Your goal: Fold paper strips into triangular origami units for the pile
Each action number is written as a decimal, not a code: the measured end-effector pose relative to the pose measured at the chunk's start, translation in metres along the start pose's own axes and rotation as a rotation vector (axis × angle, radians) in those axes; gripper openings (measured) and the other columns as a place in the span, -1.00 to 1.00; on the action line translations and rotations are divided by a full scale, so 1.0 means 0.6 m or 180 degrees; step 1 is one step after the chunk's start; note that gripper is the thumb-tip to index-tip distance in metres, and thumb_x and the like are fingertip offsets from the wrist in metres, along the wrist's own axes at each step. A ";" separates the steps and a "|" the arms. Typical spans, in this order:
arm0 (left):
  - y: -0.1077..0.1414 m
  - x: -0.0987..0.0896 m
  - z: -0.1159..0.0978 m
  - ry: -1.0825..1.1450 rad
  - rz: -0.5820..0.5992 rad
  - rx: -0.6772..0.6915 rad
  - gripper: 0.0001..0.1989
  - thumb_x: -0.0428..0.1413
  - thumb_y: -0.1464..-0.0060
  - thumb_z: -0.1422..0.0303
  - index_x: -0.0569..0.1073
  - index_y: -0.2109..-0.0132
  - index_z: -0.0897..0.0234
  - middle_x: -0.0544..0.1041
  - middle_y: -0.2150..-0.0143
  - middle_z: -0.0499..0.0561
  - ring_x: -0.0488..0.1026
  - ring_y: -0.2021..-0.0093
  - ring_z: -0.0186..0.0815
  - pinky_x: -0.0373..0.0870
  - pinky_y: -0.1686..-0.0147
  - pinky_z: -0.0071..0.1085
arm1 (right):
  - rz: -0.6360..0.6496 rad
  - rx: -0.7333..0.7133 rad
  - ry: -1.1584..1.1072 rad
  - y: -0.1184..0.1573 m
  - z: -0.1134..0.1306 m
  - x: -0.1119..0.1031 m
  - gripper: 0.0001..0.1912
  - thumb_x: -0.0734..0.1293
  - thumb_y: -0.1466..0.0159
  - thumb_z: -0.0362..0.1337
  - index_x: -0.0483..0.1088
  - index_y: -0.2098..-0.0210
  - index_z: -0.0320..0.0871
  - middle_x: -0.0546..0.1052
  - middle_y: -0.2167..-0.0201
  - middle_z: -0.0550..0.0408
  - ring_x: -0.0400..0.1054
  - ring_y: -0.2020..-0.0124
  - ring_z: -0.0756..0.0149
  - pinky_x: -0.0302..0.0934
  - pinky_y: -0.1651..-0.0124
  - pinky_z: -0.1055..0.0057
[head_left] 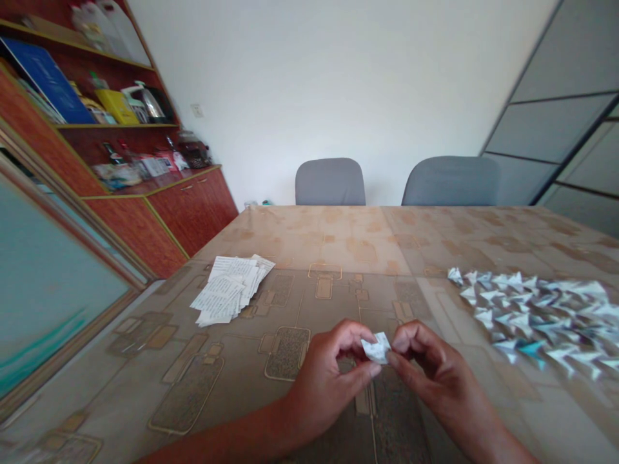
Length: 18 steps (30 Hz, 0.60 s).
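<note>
Just above the table near its front, a small folded piece of paper (377, 348) is pinched between both hands. My left hand (333, 367) grips its left side with thumb and forefinger. On the other side, the thumb and fingertips of my right hand (430, 364) close on its right edge. To the left lies a loose stack of printed paper sheets (227, 290), fanned unevenly. Rows of small folded paper figures (527, 303) stand on the right part of the table, mostly whitish, with a teal one among them.
A patterned cover lies over the table (319, 241). Two grey chairs (330, 182) stand behind its far edge, before a white wall. At the left is a red-brown cabinet (188, 209) with shelves of bottles, a kettle (152, 103) and a blue folder (51, 80).
</note>
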<state>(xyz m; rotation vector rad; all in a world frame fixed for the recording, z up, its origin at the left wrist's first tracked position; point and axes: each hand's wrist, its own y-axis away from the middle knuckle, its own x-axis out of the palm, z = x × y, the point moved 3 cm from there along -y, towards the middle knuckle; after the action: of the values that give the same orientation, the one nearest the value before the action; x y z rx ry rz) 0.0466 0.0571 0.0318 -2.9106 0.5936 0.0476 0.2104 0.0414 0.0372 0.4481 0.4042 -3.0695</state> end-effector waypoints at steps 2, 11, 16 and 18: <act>0.000 -0.001 0.000 0.0085 -0.0065 -0.0074 -0.91 0.20 -0.03 0.45 0.46 0.26 0.32 0.52 0.35 0.00 0.45 0.33 -0.35 0.35 0.27 -0.46 | 0.0062 -0.0008 0.0083 0.003 0.002 0.001 -0.85 0.33 -0.20 -0.26 0.30 0.47 -0.09 0.35 0.55 0.21 0.29 0.50 0.37 0.23 0.44 0.48; -0.004 0.003 0.002 0.0886 -0.0081 -0.0615 -0.74 0.23 -0.04 0.21 0.46 0.35 0.36 0.49 0.46 -0.02 0.46 0.46 -0.37 0.36 0.38 -0.46 | 0.0330 0.0094 -0.0293 0.003 0.005 0.005 -0.88 0.30 -0.27 -0.22 0.35 0.39 -0.08 0.45 0.50 0.18 0.37 0.44 0.34 0.27 0.37 0.47; -0.005 0.000 -0.001 0.0890 -0.0131 -0.0619 -0.68 0.14 -0.13 0.15 0.49 0.33 0.38 0.50 0.49 0.01 0.46 0.46 -0.36 0.36 0.37 -0.45 | 0.0558 0.0275 -0.0727 0.000 0.010 0.008 -0.84 0.31 -0.27 -0.17 0.35 0.39 -0.09 0.48 0.50 0.15 0.40 0.42 0.32 0.28 0.33 0.45; -0.004 0.000 -0.002 0.0989 -0.0129 -0.0672 -0.70 0.17 -0.11 0.16 0.49 0.32 0.37 0.51 0.47 0.00 0.47 0.44 -0.36 0.37 0.35 -0.44 | 0.0540 0.0298 -0.0736 -0.001 0.013 0.007 -0.83 0.32 -0.26 -0.15 0.36 0.40 -0.09 0.48 0.50 0.14 0.41 0.41 0.32 0.29 0.33 0.44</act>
<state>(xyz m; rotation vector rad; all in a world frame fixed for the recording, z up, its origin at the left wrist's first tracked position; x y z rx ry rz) 0.0478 0.0590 0.0334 -3.1600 0.6077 -0.3760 0.2042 0.0403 0.0432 0.1178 0.2045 -2.9363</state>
